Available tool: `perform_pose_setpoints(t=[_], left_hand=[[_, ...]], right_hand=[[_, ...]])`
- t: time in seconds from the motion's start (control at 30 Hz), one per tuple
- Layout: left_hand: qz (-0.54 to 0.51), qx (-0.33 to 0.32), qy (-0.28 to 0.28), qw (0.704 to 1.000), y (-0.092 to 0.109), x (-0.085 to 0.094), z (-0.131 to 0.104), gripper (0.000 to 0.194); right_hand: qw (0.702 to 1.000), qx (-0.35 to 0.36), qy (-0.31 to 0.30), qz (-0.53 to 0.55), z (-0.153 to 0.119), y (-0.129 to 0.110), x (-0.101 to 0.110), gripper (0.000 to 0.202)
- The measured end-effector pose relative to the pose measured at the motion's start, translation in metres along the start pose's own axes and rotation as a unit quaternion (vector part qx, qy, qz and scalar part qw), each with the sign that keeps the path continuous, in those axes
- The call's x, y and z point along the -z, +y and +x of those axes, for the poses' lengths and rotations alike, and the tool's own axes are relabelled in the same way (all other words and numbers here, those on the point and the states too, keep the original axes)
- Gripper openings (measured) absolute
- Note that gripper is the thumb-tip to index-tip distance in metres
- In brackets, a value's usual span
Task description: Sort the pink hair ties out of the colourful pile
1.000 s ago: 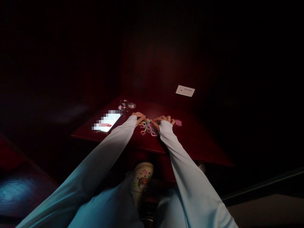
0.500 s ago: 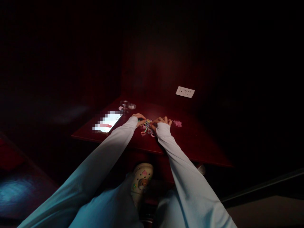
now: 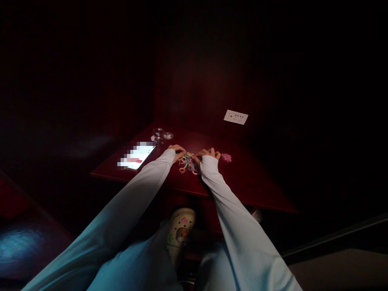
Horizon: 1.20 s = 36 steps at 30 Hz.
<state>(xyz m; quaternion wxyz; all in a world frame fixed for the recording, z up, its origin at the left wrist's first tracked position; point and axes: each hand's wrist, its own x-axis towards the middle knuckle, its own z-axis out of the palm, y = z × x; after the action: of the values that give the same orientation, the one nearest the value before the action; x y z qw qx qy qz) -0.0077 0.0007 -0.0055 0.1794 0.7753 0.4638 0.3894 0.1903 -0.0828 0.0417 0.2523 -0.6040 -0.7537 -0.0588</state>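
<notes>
A small pile of coloured bands (image 3: 185, 165) lies on the desk (image 3: 242, 184), inward from the middle of its near edge. The 2 hands meet it from either side: the left hand (image 3: 178, 152) has its fingers bent, tips at the pile's left, and the right hand (image 3: 207, 155) reaches in from the right, fingers curled. Whether either pinches a band I cannot tell. Just beyond the right hand, toward the desk's right edge, sits a pink bundle (image 3: 226, 157). A lit phone (image 3: 141, 155), partly pixelated, lies near the left edge; clear containers (image 3: 159, 132) stand toward the far left corner. A white socket plate (image 3: 235, 117) is on the wall.
</notes>
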Motion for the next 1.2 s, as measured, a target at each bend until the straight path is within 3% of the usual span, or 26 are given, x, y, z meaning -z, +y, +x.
perform_pose_setpoints(t=[0.2,0.43,1.2], left_hand=[[-0.007,-0.002,0.015,1.000,-0.003,-0.003,0.001,0.020],[-0.006,-0.009,0.014,1.000,-0.006,-0.003,0.001,0.018],[0.000,-0.004,0.003,1.000,-0.002,0.000,-0.001,0.016]], right_hand=[[0.998,0.038,-0.030,-0.039,-0.001,-0.007,0.003,0.028],[0.988,0.133,-0.065,-0.043,-0.002,-0.016,-0.001,0.024],[0.987,0.130,-0.092,-0.012,-0.001,-0.014,-0.007,0.025]])
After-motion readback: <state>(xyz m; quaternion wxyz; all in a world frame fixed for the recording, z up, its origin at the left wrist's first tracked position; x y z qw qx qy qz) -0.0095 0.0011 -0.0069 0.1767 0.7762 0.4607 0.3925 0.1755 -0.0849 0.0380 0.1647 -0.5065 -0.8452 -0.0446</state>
